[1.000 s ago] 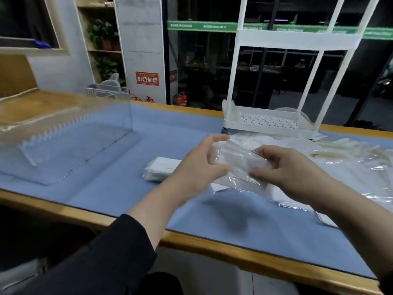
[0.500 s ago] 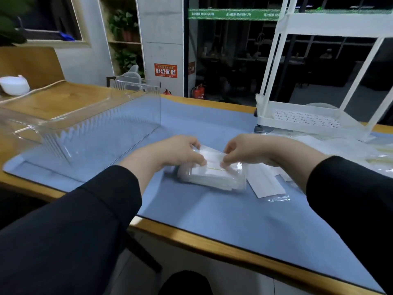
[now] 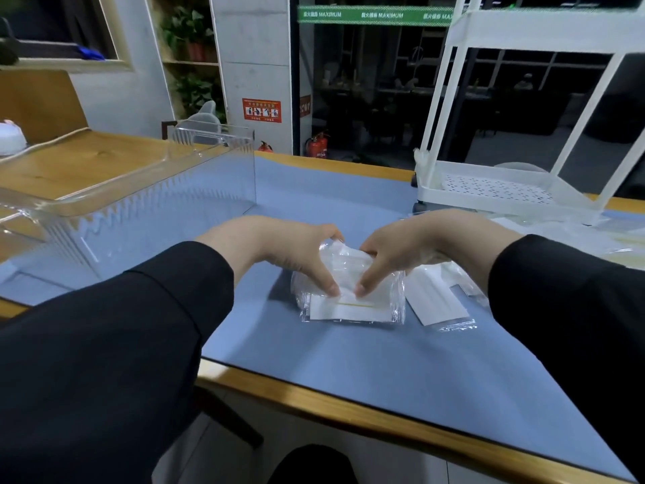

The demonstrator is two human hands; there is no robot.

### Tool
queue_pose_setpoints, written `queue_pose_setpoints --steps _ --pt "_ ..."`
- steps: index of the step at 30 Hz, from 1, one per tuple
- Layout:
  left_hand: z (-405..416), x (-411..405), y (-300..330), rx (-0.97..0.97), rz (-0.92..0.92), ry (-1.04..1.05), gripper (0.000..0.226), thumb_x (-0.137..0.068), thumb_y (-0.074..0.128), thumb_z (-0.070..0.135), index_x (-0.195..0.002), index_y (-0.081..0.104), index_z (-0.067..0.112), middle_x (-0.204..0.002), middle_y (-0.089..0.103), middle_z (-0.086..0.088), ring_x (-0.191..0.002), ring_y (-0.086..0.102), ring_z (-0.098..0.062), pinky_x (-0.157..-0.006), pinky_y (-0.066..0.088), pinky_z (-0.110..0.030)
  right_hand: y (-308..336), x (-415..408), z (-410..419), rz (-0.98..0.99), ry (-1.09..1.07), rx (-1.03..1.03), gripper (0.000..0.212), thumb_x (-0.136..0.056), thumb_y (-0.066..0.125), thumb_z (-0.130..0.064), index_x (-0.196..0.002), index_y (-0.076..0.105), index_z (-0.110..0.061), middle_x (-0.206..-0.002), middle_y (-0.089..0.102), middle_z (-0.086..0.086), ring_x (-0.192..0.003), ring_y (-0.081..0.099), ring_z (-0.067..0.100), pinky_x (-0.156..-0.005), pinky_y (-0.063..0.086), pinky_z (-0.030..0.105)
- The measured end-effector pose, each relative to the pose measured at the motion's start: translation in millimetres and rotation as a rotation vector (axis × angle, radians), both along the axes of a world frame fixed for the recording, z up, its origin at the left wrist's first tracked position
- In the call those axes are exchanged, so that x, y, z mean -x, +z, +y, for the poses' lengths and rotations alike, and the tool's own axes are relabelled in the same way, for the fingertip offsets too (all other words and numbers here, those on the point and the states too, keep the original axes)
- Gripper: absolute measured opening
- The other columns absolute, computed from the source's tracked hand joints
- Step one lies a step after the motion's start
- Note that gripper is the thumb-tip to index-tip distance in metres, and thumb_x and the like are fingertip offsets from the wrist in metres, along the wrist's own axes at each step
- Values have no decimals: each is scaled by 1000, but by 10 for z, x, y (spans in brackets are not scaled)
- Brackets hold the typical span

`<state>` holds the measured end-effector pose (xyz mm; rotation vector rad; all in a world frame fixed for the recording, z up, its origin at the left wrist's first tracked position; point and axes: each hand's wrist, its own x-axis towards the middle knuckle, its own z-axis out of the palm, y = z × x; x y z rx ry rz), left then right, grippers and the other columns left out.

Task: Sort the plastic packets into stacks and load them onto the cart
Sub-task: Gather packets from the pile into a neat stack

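On the blue mat point(image 3: 384, 372) near the table's wooden front edge point(image 3: 349, 410), a stack of plastic packets point(image 3: 349, 302) lies flat, and both hands are curled over its top. The left hand point(image 3: 282, 249) grasps the stack's left side, thumb tip pressing the top packet; the right hand point(image 3: 415, 246) grasps the right side, its thumb tip just beside the other. Both arms wear black sleeves point(image 3: 139, 326). Just right of the stack, partly under the right hand, a single packet point(image 3: 436, 305) lies on the mat. Farther left stands a clear plastic bin point(image 3: 146, 200). Farther right, more loose packets point(image 3: 614, 239) are spread in front of the white cart point(image 3: 506, 183), whose perforated lower shelf rests at the table's far side
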<state>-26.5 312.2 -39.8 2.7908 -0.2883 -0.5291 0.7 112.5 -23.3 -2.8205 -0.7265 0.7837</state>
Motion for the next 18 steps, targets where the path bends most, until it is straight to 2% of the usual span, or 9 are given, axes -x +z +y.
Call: queue_pose_setpoints --steps 4,6,9,15,18 --pt "46 49 -58 52 -31 -12 69 -68 86 58 -122 45 45 -112 62 16 -104 60 -9 -97 49 -38 20 23 14 -63 6 32 45 -62 79 -66 -94 70 -35 -94 72 -13 -96 68 17 -91 53 37" --pt "45 58 -46 36 -47 -21 68 -69 86 57 -122 45 44 -110 62 18 -101 59 -7 -94 50 -35 30 37 39 -66 13 30 41 -67 81 -61 -95 69 -33 -97 71 -11 -95 67 15 -84 54 33" --pt "19 30 -7 -31 -36 -26 73 -64 85 62 -121 44 45 -109 62 19 -102 60 -7 -97 49 -39 18 30 81 -14 4 32 41 -68 83 -57 -97 69 -32 -101 68 -11 -96 63 12 -74 52 28" --pt "-28 -61 51 -131 12 -17 79 -59 87 64 -124 44 47 -113 61 17 -110 59 -13 -103 45 -41 43 -27 223 -57 -12 206 66 -56 80 -71 -108 69 -31 -109 66 -6 -102 64 21 -86 57 36" --pt "-63 -55 79 -158 26 -36 72 -65 86 62 -123 50 39 -111 62 16 -108 60 -13 -99 46 -36 58 -13 266 -79 -19 265 69 -57 79 -72 -110 67 -30 -108 64 -6 -100 64 24 -90 57 38"
